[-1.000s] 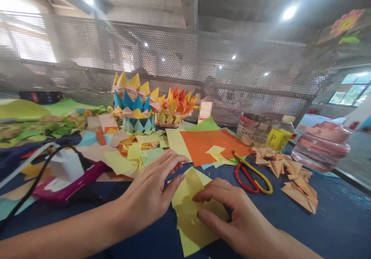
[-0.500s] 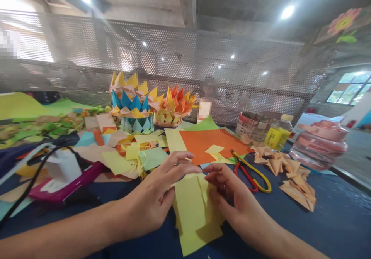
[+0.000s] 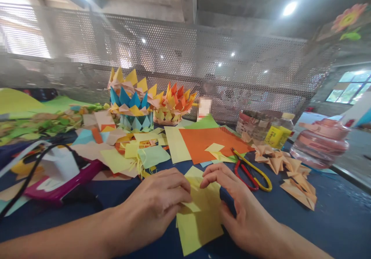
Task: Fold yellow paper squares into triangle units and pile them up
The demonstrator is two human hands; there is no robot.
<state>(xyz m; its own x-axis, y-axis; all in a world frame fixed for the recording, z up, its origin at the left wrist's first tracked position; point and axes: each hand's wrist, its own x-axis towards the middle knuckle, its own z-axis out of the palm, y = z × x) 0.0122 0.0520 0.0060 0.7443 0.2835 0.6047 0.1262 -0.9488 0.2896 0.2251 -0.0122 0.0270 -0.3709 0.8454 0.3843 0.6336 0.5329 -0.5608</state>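
Observation:
Pale yellow paper sheets (image 3: 199, 228) lie in a loose stack on the dark blue table, between my two hands. My left hand (image 3: 162, 203) is closed at the stack's left side, its fingertips pinching a small yellow piece of paper (image 3: 191, 205) over the sheets. At the right side, my right hand (image 3: 234, 201) is curved with thumb and fingers apart. Its index fingertip is near the upper part of the stack, and nothing shows in its grasp.
Scissors with red and yellow handles (image 3: 253, 174) lie beyond my right hand, near folded orange paper pieces (image 3: 300, 191). A pink bottle (image 3: 320, 143) stands right. Paper crowns (image 3: 136, 108) stand at the back; a magenta tool (image 3: 66, 183) lies left.
My left hand has moved down and left from the stack's top, and its fingers have closed on a piece of paper. My right hand's fingers have spread wider.

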